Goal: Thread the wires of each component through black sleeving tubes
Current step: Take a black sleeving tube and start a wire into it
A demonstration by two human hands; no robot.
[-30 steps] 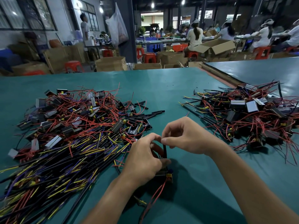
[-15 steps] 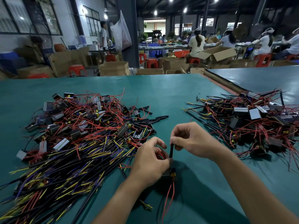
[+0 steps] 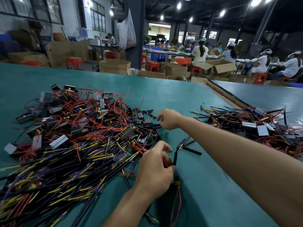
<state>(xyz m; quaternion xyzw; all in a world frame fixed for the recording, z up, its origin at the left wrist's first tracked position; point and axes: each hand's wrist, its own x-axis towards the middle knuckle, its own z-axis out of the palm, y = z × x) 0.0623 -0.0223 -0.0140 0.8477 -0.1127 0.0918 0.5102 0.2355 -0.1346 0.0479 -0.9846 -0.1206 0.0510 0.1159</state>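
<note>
My left hand point(image 3: 154, 171) holds a small component near the table's front, with a black sleeving tube point(image 3: 174, 157) standing up from its wires and red wires point(image 3: 177, 199) trailing below. My right hand point(image 3: 167, 118) is stretched forward to a cluster of loose black sleeving tubes point(image 3: 151, 126) at the right edge of the big pile of components point(image 3: 73, 128); its fingers are curled at the tubes, and whether it grips one is unclear.
A second pile of components point(image 3: 255, 126) with red wires lies to the right. Several loose black tubes point(image 3: 190, 145) lie between the piles on the green table point(image 3: 205, 185). People sit at benches among cardboard boxes in the background.
My right hand has let go of the tube on the held component and reached forward to the loose tubes. The camera has tilted up and left.
</note>
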